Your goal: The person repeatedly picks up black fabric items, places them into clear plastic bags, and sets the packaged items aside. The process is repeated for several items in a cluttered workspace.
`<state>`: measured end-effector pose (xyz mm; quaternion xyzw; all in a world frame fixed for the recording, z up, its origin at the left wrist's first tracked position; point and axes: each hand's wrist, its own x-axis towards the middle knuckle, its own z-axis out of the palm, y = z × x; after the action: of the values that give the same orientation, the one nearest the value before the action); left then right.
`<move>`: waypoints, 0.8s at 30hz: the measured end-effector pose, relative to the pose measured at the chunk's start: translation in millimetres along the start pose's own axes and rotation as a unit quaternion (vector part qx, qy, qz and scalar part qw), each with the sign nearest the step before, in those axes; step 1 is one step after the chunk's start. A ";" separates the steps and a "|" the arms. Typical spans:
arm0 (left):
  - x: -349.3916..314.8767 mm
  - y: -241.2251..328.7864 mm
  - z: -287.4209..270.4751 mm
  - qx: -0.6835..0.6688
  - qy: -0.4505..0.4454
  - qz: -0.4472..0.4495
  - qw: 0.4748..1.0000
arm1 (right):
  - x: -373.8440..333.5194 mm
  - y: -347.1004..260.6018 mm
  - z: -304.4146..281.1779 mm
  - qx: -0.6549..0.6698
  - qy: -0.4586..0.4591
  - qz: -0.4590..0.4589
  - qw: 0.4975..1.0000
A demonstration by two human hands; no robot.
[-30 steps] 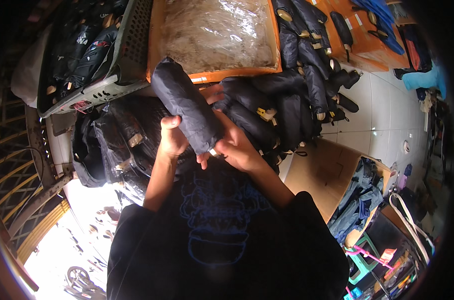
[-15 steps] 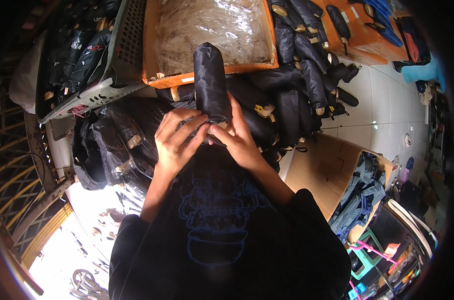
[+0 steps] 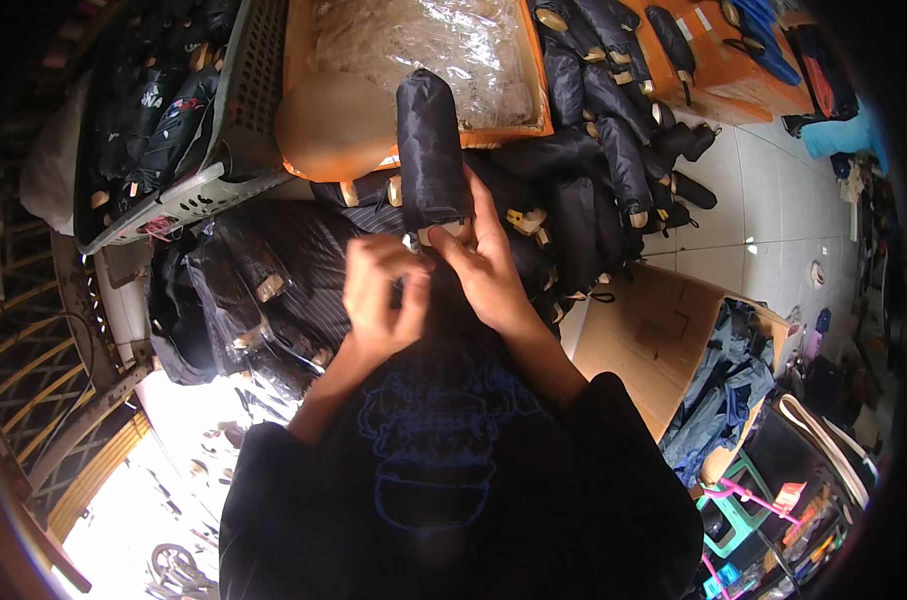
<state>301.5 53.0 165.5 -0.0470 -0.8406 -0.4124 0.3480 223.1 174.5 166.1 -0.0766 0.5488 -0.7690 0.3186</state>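
Observation:
A folded black umbrella (image 3: 431,150) in a fabric sleeve stands nearly upright in front of me, its pale handle end at the bottom. My right hand (image 3: 486,270) is wrapped round its lower right side, with the thumb pressed on the handle end. Just to the left of that end is my left hand (image 3: 382,295), its fingers bent and smeared by motion. Whether it pinches anything at the sleeve's lower edge cannot be made out. More black umbrellas (image 3: 626,170) lie heaped behind and to the right, many with pale handle ends showing.
An orange box (image 3: 544,85) with clear plastic film inside stands ahead. At the far left, a grey perforated basket (image 3: 249,110) holds more umbrellas. Plastic-wrapped umbrellas (image 3: 239,290) lie at left. To the right sit an open cardboard carton (image 3: 639,350) with dark blue fabric and a green stool (image 3: 739,515).
My left hand has drawn down and right, away from the sleeve's lower edge, its fingers curling. The umbrella has shifted slightly right and up, still in my right hand.

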 end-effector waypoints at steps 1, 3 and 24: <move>1.2 -3.2 -2.1 -0.073 0.045 -0.096 0.992 | -2.1 -7.8 2.9 -0.022 0.001 0.000 1.000; 11.0 -2.8 1.3 -0.249 0.118 -0.329 0.903 | -6.1 -6.0 4.3 -0.037 0.004 -0.014 0.999; 35.1 -6.9 5.5 -0.459 0.111 -0.465 0.749 | -8.1 9.5 4.3 -0.360 -0.043 -0.326 0.873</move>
<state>269.5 45.2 180.6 0.2413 -0.4233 -0.8618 0.1410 235.4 173.8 161.2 -0.3933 0.7178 -0.5740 0.0232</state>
